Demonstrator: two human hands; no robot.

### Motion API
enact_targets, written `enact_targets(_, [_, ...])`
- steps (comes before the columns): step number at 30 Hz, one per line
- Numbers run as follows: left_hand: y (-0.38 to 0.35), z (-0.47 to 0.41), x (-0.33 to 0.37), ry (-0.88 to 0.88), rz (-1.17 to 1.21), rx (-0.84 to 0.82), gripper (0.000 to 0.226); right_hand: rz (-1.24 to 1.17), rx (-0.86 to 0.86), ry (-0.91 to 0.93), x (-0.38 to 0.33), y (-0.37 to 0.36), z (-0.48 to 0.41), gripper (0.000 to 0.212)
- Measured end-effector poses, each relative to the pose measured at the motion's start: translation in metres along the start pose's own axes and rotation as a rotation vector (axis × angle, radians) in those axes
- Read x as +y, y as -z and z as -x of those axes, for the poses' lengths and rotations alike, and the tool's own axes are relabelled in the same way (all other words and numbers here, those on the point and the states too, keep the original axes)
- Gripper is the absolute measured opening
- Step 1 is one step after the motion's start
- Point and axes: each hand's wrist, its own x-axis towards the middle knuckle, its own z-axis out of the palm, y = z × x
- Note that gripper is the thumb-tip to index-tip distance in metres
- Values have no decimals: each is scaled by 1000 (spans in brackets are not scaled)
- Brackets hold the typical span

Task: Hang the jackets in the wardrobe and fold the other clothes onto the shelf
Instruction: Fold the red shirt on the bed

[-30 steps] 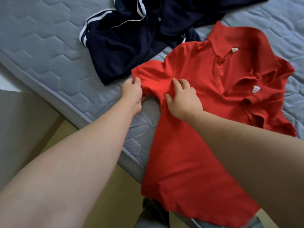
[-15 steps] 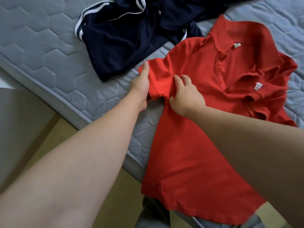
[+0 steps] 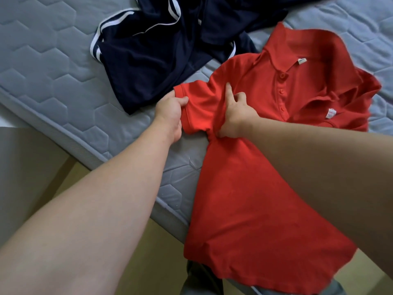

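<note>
Between the two hands, the short sleeve (image 3: 197, 107) of the red knitted polo shirt (image 3: 244, 188) is stretched flat on the grey quilted mattress (image 3: 53, 71). Its cuff is pinched by the left hand (image 3: 169, 112); cloth at the underarm is gripped by the right hand (image 3: 237, 117), forefinger extended. Beyond the pinch, the navy white-striped jacket (image 3: 153, 52) is heaped. The sleeve is best drawn taut, then folded inward over the right-hand grip.

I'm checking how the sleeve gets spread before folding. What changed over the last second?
The left hand, flat along the sleeve half a second ago, now pinches its cuff, and the sleeve lies spread flatter toward the left. The right hand has straightened its index finger but still bunches the red polo shirt at the armpit. The navy garment and the shirt's place on the mattress are unchanged.
</note>
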Motion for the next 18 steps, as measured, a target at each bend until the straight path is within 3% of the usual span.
enact_targets(3, [-3,1,-5,-64,-138,28,45,45,-49,-35,-4,4,-7,150])
enact_targets(7, [-1,8,-20,-289,-750,128,72,102,-70,-72,-8,2,-13,152])
enact_targets(12, [-7,17,-24,-374,-910,180,77,92,-55,-47,-3,1,-13,152])
enact_targets(15, [-23,42,-25,-652,-1067,217,72,-114,-100,11,11,10,-11,142])
enact_targets(18, [-48,64,-35,-848,-1255,177,69,-597,2,36,33,24,-3,95])
